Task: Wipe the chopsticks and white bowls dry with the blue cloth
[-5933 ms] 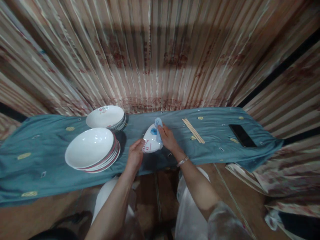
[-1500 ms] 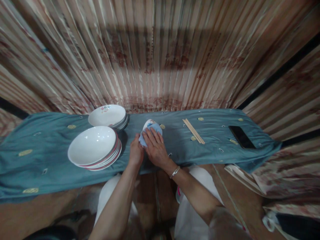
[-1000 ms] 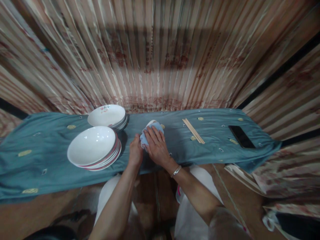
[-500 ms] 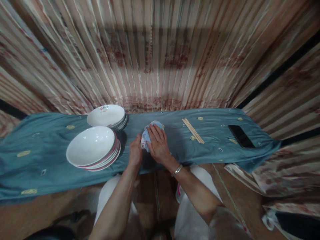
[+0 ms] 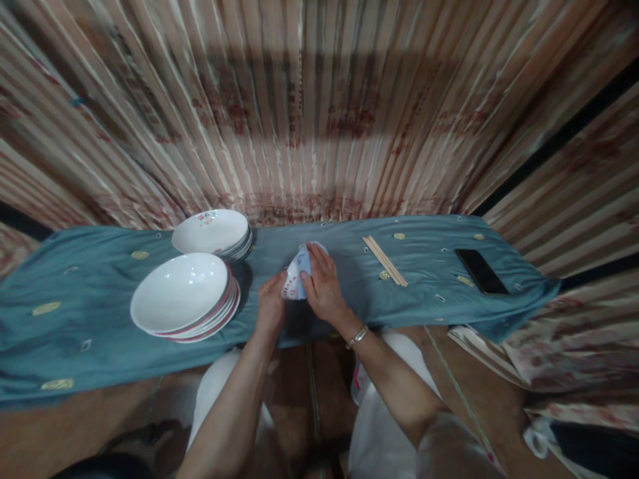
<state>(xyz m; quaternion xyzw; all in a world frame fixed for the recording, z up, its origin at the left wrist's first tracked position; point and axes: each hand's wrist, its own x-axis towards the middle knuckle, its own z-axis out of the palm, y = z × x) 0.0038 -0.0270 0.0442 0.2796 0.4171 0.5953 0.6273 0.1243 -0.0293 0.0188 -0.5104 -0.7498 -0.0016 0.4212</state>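
Near the middle of the table, my left hand (image 5: pixel 271 301) is closed on the edge of a small white dish with red marks (image 5: pixel 289 285); whether it is a cup or a bowl I cannot tell. My right hand (image 5: pixel 325 283) curls round a light blue cloth (image 5: pixel 303 263) and presses it against the dish from the right. Much of the dish is hidden by the cloth and fingers. To the left stand a stack of large white bowls with red rims (image 5: pixel 182 293) and, behind it, another white stack with a flower pattern (image 5: pixel 212 231).
Several wooden chopsticks (image 5: pixel 384 260) lie right of my hands. A black phone (image 5: pixel 480 271) rests farther right on the blue-green tablecloth (image 5: pixel 104 279). Striped curtains (image 5: pixel 319 100) hang behind the table and at its sides.
My right hand has turned and shifted slightly right with the cloth, baring more of the red-marked side. My left hand keeps its grip, and the stacks stay put.
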